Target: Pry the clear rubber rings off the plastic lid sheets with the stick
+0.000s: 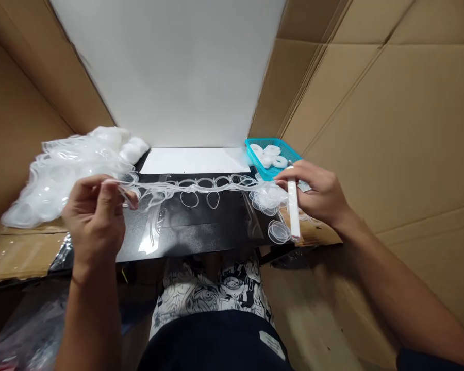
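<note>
My left hand (pixel 98 216) is closed, pinching one end of a translucent strip of joined rings (pixel 205 183). The strip stretches sideways above the black work surface toward my right hand (pixel 313 188). That hand is closed around a white, flat, stick-like tool (pixel 294 211) that points down toward me; its other end is hidden by the fingers. A clump of clear rings (pixel 269 197) lies just left of my right fingers; whether they also grip the strip, I cannot tell. Two loose loops hang or lie below the strip's middle.
A large pile of translucent ring pieces (pixel 73 165) sits at the left. At the back right, a turquoise basket (pixel 268 172) holds several white rolls (pixel 272 150). Loose clear rings (pixel 279 232) lie near the right front edge of the black surface (pixel 201 237). Cardboard walls (pixel 402 118) flank both sides.
</note>
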`<state>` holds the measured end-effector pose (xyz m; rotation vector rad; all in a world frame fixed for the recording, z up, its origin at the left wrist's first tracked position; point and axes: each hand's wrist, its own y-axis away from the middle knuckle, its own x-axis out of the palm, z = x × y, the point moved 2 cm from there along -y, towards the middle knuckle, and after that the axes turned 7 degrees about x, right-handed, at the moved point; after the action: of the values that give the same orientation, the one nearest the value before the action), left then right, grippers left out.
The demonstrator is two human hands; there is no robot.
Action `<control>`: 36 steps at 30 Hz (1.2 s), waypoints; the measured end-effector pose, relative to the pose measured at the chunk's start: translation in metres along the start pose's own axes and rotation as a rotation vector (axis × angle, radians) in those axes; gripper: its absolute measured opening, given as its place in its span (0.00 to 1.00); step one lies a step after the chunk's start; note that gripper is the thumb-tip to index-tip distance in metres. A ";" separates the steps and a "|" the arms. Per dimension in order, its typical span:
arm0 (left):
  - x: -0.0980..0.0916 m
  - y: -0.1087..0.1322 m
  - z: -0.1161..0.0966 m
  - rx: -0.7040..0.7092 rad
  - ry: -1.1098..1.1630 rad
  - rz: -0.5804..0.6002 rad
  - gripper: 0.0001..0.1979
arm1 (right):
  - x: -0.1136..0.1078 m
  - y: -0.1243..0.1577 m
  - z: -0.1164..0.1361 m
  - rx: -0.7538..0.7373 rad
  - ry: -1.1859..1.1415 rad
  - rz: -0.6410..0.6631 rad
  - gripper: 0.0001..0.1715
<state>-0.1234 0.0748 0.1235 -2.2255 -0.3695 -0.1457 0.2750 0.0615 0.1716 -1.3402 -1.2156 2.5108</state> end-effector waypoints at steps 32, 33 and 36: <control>-0.054 0.003 0.046 -0.485 -0.495 0.628 0.20 | 0.080 -0.003 -0.044 0.254 -0.180 0.349 0.08; -0.062 0.009 0.037 -0.487 -0.456 0.612 0.18 | 0.069 0.006 -0.037 0.261 -0.202 0.365 0.07; -0.079 0.022 0.029 -0.495 -0.424 0.527 0.18 | 0.051 0.021 -0.030 0.330 -0.277 0.324 0.06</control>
<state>-0.1919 0.0674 0.0715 -2.7587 0.0538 0.5820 0.2711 0.0850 0.1130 -1.2193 -0.6019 3.0315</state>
